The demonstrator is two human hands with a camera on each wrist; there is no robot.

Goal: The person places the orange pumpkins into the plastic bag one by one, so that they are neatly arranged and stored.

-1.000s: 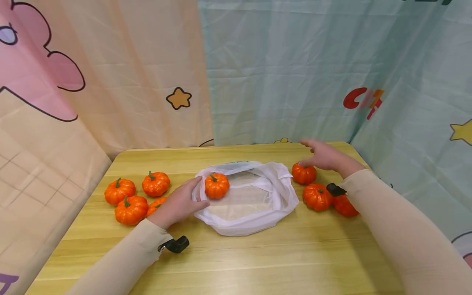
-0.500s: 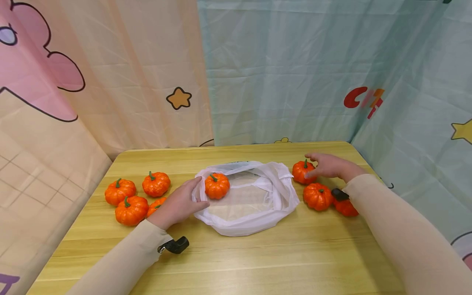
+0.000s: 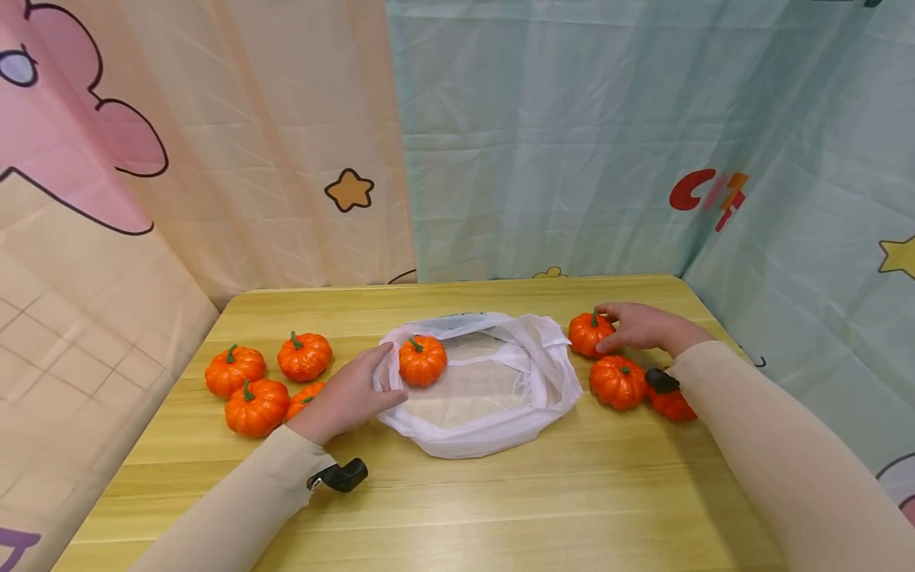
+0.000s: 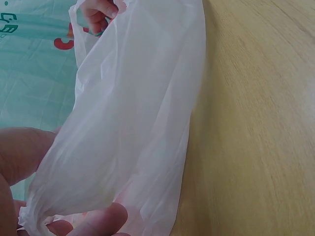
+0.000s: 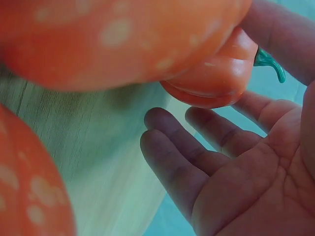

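A white plastic bag (image 3: 479, 446) is observed mouth-up at the middle of the worktop (image 3: 457, 516). Its left rim is gripped by the left hand (image 3: 350, 397), with the film gathered between thumb and fingers. One orange pumpkin with a green stem (image 3: 423, 361) is contained at the left end of the opening, just beside that hand.

To the right of the bag, the farthest pumpkin (image 3: 588, 336) is pinched by the right hand (image 3: 639, 326) between thumb and forefinger; the remaining fingers are seen extended in the right wrist view. Near it are placed a middle pumpkin (image 3: 618, 383) and a third pumpkin (image 3: 672, 407), the latter partly covered by a black fitting (image 3: 661, 381) at the wrist.

Four further pumpkins (image 3: 257, 408) are grouped left of the bag, one being partly hidden by the left hand. Printed curtains (image 3: 543, 159) are hung behind.
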